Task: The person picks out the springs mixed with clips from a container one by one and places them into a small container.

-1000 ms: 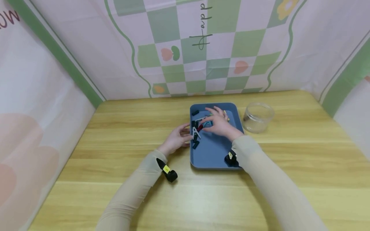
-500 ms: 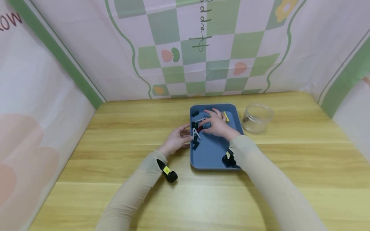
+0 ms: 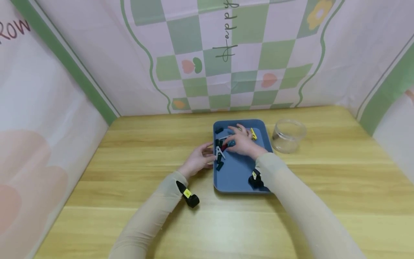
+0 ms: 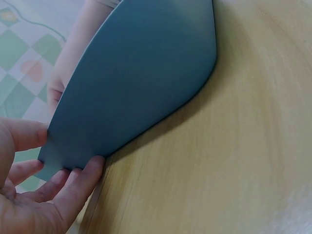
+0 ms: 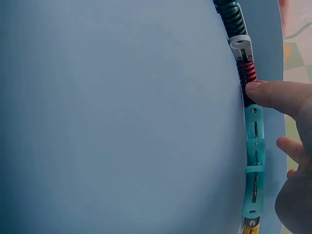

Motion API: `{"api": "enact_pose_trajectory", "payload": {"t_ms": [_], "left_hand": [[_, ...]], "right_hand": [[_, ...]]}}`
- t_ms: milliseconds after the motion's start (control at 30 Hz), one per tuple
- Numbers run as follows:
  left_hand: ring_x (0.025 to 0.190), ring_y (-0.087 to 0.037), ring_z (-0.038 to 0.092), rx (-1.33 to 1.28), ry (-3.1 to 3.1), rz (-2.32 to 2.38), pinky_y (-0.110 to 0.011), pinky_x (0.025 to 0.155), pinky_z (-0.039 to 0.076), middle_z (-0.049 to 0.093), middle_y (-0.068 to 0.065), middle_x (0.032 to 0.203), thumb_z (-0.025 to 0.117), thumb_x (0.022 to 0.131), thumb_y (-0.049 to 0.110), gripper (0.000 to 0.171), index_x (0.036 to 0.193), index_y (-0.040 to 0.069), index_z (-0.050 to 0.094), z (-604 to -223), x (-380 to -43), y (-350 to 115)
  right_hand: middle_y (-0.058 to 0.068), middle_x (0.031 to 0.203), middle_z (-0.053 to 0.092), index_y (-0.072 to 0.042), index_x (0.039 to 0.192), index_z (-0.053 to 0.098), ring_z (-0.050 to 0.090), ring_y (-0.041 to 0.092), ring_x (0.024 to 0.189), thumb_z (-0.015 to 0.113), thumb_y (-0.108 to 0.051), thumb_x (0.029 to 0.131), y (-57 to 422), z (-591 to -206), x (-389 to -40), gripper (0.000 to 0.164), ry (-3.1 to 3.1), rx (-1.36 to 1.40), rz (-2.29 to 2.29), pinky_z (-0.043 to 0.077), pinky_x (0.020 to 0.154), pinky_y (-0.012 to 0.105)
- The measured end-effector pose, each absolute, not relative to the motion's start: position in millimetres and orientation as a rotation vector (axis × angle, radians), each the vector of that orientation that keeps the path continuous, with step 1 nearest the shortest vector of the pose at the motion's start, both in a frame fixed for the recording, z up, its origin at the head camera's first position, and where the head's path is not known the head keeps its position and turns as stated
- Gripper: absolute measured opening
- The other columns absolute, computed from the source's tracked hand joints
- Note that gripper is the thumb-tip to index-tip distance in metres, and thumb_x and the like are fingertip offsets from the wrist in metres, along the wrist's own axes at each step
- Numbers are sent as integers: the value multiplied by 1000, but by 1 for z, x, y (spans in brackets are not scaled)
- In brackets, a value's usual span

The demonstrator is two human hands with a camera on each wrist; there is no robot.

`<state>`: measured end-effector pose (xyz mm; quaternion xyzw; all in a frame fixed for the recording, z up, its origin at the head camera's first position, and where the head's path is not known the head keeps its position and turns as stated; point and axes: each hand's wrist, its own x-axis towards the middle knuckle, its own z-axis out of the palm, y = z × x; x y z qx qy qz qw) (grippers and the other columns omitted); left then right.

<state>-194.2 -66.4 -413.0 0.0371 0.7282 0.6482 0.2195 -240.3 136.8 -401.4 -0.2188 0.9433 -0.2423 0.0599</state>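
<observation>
red coil in the pinch of the right hand, left hand loose-fingered against the blue tray

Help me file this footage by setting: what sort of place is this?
Probably an indoor tabletop booth: a wood-grain table, printed sheets hanging behind it and to both sides, and a blue tray holding small clips.

The blue rectangular tray looks smooth, matt plastic, the long turquoise clip smooth plastic, the dark red cylinder ridged, the clear round jar glossy — and the wood-grain tabletop softly shiny, the green-and-white checked hanging creased cloth.
</observation>
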Motion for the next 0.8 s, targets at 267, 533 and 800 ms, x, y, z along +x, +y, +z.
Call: {"api": "enact_pose_trajectory", "payload": {"t_ms": [267, 533, 800], "left_hand": [[123, -33, 49, 121, 2002, 1800, -41, 88, 56, 43, -19, 140, 55, 93, 0, 60, 147, 12, 32, -412, -192, -66], [123, -32, 50, 107, 1997, 1804, -41, 87, 56, 44, -19, 139, 55, 93, -1, 61, 147, 12, 32, -413, -193, -65], [124, -34, 49, 111, 1982, 1808, -42, 88, 56, 42, -21, 140, 54, 93, -2, 61, 148, 10, 31, -410, -191, -66]], "right_hand": [[19, 153, 25, -15, 102, 74, 1, 43, 142, 72, -16, 84, 135, -403, -241, 19, 2877, -652, -715, 5, 108, 67], [20, 153, 24, -15, 99, 74, 1, 43, 142, 72, -14, 83, 132, -404, -243, 16, 2880, -636, -705, 6, 107, 67], [20, 153, 23, -15, 98, 74, 0, 43, 142, 72, -13, 83, 131, -403, -243, 15, 2871, -635, -710, 6, 108, 67]]}}
